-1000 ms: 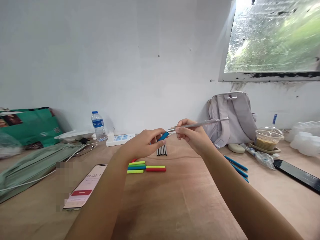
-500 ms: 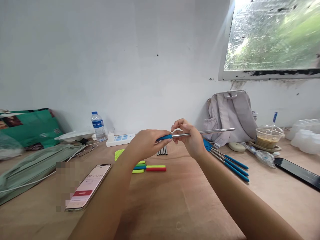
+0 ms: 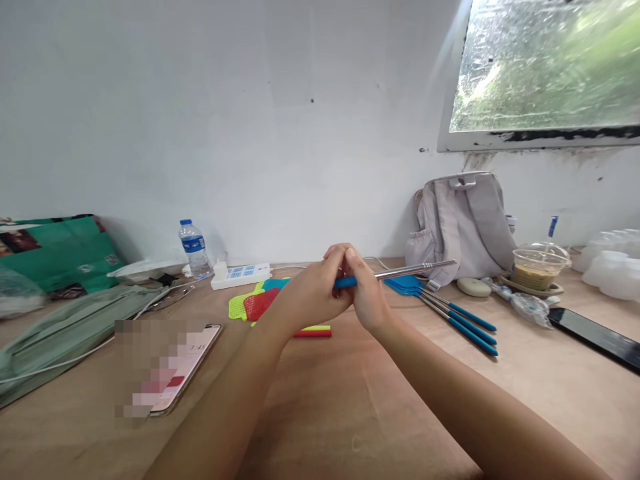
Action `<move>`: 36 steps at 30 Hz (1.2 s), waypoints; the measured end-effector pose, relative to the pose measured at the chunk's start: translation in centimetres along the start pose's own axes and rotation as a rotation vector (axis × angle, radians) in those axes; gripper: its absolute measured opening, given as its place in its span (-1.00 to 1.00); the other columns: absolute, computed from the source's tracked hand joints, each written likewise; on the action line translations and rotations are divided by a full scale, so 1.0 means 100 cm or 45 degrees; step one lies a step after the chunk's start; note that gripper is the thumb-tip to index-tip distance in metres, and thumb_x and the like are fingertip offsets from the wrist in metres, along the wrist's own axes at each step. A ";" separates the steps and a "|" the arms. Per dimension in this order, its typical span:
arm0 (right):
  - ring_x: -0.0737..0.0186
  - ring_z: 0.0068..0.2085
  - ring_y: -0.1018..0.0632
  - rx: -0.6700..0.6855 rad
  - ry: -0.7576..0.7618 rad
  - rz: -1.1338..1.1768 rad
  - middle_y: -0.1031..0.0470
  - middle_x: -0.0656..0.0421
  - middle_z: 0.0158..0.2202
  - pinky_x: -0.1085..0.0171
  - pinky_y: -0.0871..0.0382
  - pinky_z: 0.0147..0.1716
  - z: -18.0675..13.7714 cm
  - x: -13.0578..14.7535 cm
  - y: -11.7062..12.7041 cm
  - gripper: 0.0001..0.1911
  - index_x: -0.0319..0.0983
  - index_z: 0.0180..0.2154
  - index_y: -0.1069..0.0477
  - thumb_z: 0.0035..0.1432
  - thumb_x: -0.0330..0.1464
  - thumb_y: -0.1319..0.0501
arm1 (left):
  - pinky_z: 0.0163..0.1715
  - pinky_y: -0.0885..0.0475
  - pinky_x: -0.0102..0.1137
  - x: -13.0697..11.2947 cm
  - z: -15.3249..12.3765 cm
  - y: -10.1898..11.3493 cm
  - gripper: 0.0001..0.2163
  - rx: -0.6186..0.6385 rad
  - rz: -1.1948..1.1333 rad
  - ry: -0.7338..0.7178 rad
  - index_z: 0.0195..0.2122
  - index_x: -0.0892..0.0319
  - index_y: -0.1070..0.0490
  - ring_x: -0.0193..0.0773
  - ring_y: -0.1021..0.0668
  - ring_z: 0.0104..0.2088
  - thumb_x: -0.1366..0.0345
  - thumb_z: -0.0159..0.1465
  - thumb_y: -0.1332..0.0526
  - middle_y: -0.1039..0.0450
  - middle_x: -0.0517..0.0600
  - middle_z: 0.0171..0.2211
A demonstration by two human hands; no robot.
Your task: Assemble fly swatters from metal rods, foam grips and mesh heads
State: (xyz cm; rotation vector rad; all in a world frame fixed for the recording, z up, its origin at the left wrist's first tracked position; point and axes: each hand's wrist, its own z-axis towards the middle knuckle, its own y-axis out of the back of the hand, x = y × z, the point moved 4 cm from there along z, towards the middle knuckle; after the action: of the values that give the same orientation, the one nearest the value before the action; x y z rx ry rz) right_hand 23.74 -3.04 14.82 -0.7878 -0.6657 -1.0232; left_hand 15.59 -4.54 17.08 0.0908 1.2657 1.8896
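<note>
A steel telescopic rod (image 3: 415,269) with a blue handle sleeve is held in the air above the table, pointing right. My left hand (image 3: 320,287) is closed around the blue sleeve. My right hand (image 3: 370,290) presses against the left one and grips the rod where sleeve meets metal; its fingertips are partly hidden. Right of my hands lie several assembled blue fly swatters (image 3: 445,308) with blue handles. Behind my left forearm are loose swatter heads, one a red mesh head (image 3: 257,305) and one a yellow mesh head (image 3: 239,308). A red sleeve (image 3: 315,333) shows below my left wrist.
A phone (image 3: 193,367) lies at the left, near a green-grey cloth (image 3: 80,333). Along the wall stand a water bottle (image 3: 194,250), a white power strip (image 3: 243,275) and a backpack (image 3: 463,227). A drink cup (image 3: 537,270) and a black phone (image 3: 595,339) are at the right.
My hands have come together, the right hand closing round the rod near the sleeve. The left hand has shifted right, uncovering the coloured mesh heads.
</note>
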 end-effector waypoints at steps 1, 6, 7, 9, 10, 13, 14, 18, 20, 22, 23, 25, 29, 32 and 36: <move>0.37 -0.52 -0.33 -0.007 -0.009 -0.027 -0.21 0.30 -0.57 0.39 -0.23 -0.58 0.001 0.002 0.001 -0.70 -0.21 -0.50 -0.19 0.07 -0.11 -0.01 | -0.53 -0.25 -0.46 0.000 0.000 0.000 -0.68 -0.005 -0.031 0.018 -0.14 0.08 -0.17 -0.28 -0.45 -0.48 0.35 0.05 -0.09 -0.36 -0.10 -0.47; 0.45 -0.62 -0.28 -0.121 -0.106 -0.184 -0.19 0.33 -0.63 0.43 -0.10 -0.67 0.016 0.001 0.018 -0.75 -0.23 -0.58 -0.19 -0.09 -0.23 -0.21 | -0.53 -0.25 -0.46 0.005 -0.002 -0.003 -0.72 0.165 -0.145 0.131 -0.13 0.10 -0.14 -0.34 -0.38 -0.49 0.18 0.14 -0.07 -0.32 -0.10 -0.44; 0.47 -0.63 -0.26 -0.196 -0.090 -0.176 -0.20 0.34 -0.62 0.43 -0.07 -0.69 0.019 0.000 0.026 -0.75 -0.23 -0.56 -0.21 -0.15 -0.27 -0.26 | -0.52 -0.25 -0.45 0.007 -0.002 -0.003 -0.74 0.216 -0.167 0.148 -0.13 0.09 -0.13 -0.35 -0.37 -0.48 0.14 0.18 -0.02 -0.32 -0.10 -0.42; 0.52 -0.68 -0.18 -0.302 -0.062 -0.057 -0.19 0.36 -0.60 0.44 0.00 -0.72 0.026 -0.002 0.042 -0.75 -0.22 -0.53 -0.21 -0.19 -0.29 -0.28 | -0.53 -0.24 -0.45 0.012 -0.001 -0.002 -0.77 0.269 -0.175 0.169 -0.18 0.08 -0.14 -0.36 -0.35 -0.50 0.11 0.24 0.10 -0.31 -0.11 -0.43; 0.54 -0.71 -0.13 -0.305 -0.067 0.041 -0.19 0.36 -0.60 0.44 0.04 -0.74 0.029 -0.005 0.048 -0.75 -0.22 -0.53 -0.20 -0.16 -0.25 -0.25 | -0.54 -0.23 -0.45 0.016 0.000 -0.001 -0.78 0.272 -0.156 0.170 -0.21 0.08 -0.15 -0.37 -0.33 -0.52 0.11 0.25 0.12 -0.30 -0.12 -0.46; 0.54 -0.75 -0.06 -0.212 -0.119 0.273 -0.21 0.32 -0.62 0.41 0.13 -0.76 0.035 -0.015 0.059 -0.73 -0.22 -0.55 -0.20 -0.01 -0.16 -0.07 | -0.53 -0.20 -0.45 0.028 0.005 0.003 -0.82 0.197 -0.085 0.132 -0.30 0.10 -0.18 -0.36 -0.32 -0.53 0.12 0.23 0.05 -0.30 -0.13 -0.49; 0.52 -0.75 -0.07 -0.195 -0.137 0.300 -0.23 0.30 -0.63 0.41 0.13 -0.76 0.037 -0.019 0.060 -0.73 -0.22 -0.55 -0.22 0.01 -0.16 -0.03 | -0.52 -0.21 -0.45 0.032 0.007 0.004 -0.83 0.152 -0.078 0.116 -0.33 0.11 -0.19 -0.36 -0.33 -0.51 0.13 0.21 0.02 -0.31 -0.13 -0.48; 0.46 -0.74 -0.14 -0.243 -0.224 0.324 -0.33 0.23 -0.63 0.40 0.08 -0.76 0.036 -0.033 0.060 -0.76 -0.23 -0.53 -0.27 0.01 -0.27 0.06 | -0.50 -0.22 -0.46 0.042 0.011 0.001 -0.85 0.046 -0.123 0.084 -0.42 0.14 -0.18 -0.39 -0.33 -0.50 0.18 0.18 -0.04 -0.28 -0.14 -0.49; 0.43 -0.75 -0.16 -0.289 -0.247 0.340 -0.35 0.19 -0.65 0.39 0.05 -0.76 0.034 -0.039 0.057 -0.73 -0.25 -0.53 -0.29 0.00 -0.30 0.10 | -0.51 -0.21 -0.47 0.041 0.011 -0.003 -0.85 0.062 -0.162 0.078 -0.44 0.15 -0.17 -0.41 -0.30 -0.53 0.19 0.17 -0.05 -0.24 -0.15 -0.53; 0.42 -0.76 -0.16 -0.348 -0.234 0.351 -0.32 0.20 -0.70 0.39 0.05 -0.77 0.032 -0.044 0.056 -0.71 -0.26 -0.55 -0.30 -0.02 -0.32 0.13 | -0.53 -0.20 -0.48 0.038 0.011 -0.007 -0.85 0.077 -0.203 0.083 -0.45 0.16 -0.17 -0.42 -0.29 -0.54 0.20 0.16 -0.06 -0.23 -0.15 -0.54; 0.42 -0.77 -0.15 -0.369 -0.223 0.354 -0.29 0.21 -0.73 0.39 0.05 -0.78 0.031 -0.046 0.055 -0.71 -0.25 -0.57 -0.28 -0.02 -0.32 0.13 | -0.53 -0.20 -0.48 0.037 0.012 -0.010 -0.84 0.078 -0.228 0.088 -0.45 0.16 -0.18 -0.41 -0.30 -0.53 0.19 0.16 -0.07 -0.24 -0.15 -0.53; 0.43 -0.78 -0.16 -0.352 -0.233 0.350 -0.23 0.25 -0.76 0.40 0.07 -0.79 0.030 -0.049 0.052 -0.73 -0.24 -0.60 -0.25 -0.03 -0.31 0.12 | -0.48 -0.25 -0.47 0.037 0.014 -0.015 -0.83 0.084 -0.311 0.086 -0.44 0.16 -0.19 -0.39 -0.35 -0.49 0.18 0.15 -0.09 -0.30 -0.13 -0.50; 0.36 -0.72 -0.32 -0.100 -0.297 0.247 -0.25 0.27 -0.74 0.40 -0.08 -0.77 0.034 -0.046 0.046 -0.74 -0.23 -0.58 -0.25 -0.02 -0.22 0.02 | -0.37 -0.34 -0.40 0.063 0.021 -0.023 -0.70 0.076 -0.491 0.172 -0.35 0.20 -0.28 -0.31 -0.45 -0.40 0.12 0.25 0.12 -0.43 0.00 -0.41; 0.30 -0.67 -0.40 -0.063 -0.213 0.080 -0.28 0.24 -0.71 0.36 -0.22 -0.72 0.041 -0.031 0.058 -0.71 -0.25 -0.59 -0.26 -0.01 -0.18 -0.07 | -0.23 -0.35 -0.36 0.108 0.021 -0.023 -0.62 -0.115 -0.300 0.370 -0.18 0.25 -0.31 -0.26 -0.47 -0.25 0.18 0.29 0.22 -0.42 0.10 -0.20; 0.31 -0.69 -0.38 -0.156 -0.144 -0.019 -0.25 0.26 -0.71 0.35 -0.23 -0.74 0.046 -0.013 0.079 -0.70 -0.24 -0.60 -0.24 0.01 -0.18 -0.10 | -0.05 -0.23 -0.39 0.156 0.010 -0.045 -0.70 0.275 0.218 0.466 -0.14 0.16 -0.37 -0.23 -0.38 -0.02 0.47 0.16 0.03 -0.37 0.05 -0.02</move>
State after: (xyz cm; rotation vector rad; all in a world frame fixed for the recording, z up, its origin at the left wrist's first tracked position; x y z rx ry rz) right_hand 29.97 3.74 14.33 -0.9539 -0.7111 -1.0464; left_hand 8.64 7.20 8.27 -0.0371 1.7575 1.9670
